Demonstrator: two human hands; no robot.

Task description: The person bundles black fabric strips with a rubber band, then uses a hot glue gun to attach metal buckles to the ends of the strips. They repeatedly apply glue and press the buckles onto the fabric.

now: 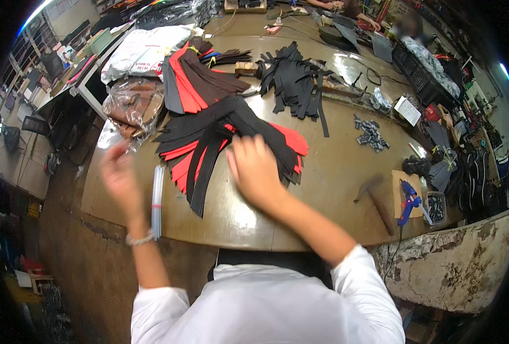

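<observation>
A fanned pile of black and red fabric strips [174, 150] lies on the brown table in front of me. My right hand [255, 171] rests on the near side of this pile, its fingers curled over the black strips [247, 119] near the middle. One group of black strips [200, 183] splays toward the table's front edge. To the left of the pile, my left hand [120, 176] is in the air, blurred by motion; whether it holds anything is unclear. Just right of it lies a bundle of thin pale rods [157, 200] with a red band.
Beyond the pile are more red, grey and brown strips [190, 80], a loose black heap [296, 83] and a white bag [143, 54]. Small metal pieces [370, 133], a hammer [379, 206] and a blue glue gun [407, 202] lie right. Another person's hand [370, 23] shows far off.
</observation>
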